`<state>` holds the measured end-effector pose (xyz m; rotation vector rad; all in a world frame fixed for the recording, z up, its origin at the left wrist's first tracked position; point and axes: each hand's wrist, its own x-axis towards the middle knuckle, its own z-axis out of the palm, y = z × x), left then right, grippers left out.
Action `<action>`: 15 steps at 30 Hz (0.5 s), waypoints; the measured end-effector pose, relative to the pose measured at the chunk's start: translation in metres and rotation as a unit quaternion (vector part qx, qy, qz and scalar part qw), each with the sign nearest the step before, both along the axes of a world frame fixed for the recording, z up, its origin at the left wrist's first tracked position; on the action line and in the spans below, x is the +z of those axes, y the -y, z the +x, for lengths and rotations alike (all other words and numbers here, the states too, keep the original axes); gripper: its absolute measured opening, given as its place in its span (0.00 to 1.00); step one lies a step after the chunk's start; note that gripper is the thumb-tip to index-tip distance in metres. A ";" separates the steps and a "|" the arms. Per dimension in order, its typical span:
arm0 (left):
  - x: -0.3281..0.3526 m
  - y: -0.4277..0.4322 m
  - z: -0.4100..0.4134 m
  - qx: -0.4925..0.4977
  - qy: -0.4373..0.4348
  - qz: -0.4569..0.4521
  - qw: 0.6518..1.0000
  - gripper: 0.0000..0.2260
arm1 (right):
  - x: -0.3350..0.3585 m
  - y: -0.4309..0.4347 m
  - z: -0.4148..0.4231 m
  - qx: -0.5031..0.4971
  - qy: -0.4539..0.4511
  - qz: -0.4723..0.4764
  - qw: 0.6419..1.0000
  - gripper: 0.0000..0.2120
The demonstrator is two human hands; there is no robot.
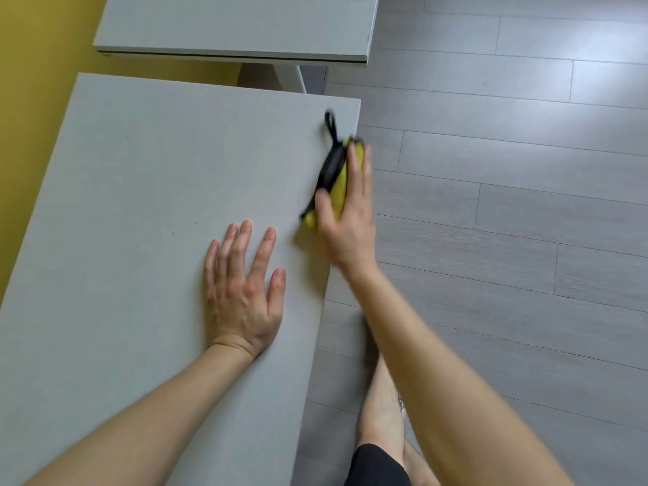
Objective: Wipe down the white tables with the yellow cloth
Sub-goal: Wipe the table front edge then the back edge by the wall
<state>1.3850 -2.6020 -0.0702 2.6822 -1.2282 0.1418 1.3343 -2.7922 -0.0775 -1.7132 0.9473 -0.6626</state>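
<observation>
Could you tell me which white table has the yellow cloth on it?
The nearer white table, where the right hand grips the yellow cloth at its right edge; the farther white table shows no cloth.

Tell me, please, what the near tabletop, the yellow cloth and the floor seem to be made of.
Near tabletop: probably laminated board, matte, faint linear grain. Yellow cloth: soft fabric, perhaps microfibre, bunched under the right hand, black trim. Floor: grey wood-look planks, seams visible, slight sheen.

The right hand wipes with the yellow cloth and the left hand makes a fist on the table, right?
Not a fist. The head view shows the left hand lying flat, fingers spread, on the table; the right hand does wipe with the yellow cloth.
</observation>
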 end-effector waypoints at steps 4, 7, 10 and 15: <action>-0.001 0.000 0.000 -0.005 0.001 -0.006 1.000 0.26 | 0.001 -0.107 -0.083 0.080 0.012 0.042 0.996 0.40; -0.001 0.000 0.001 -0.006 0.006 -0.009 1.000 0.26 | -0.001 -0.080 -0.067 0.091 0.017 0.042 0.995 0.40; -0.002 0.001 0.002 -0.005 0.005 -0.007 1.000 0.26 | -0.001 0.004 -0.009 0.059 0.003 0.031 0.998 0.40; -0.004 0.000 0.003 -0.006 0.009 -0.010 1.000 0.25 | -0.002 0.030 0.006 0.032 -0.005 0.049 0.998 0.45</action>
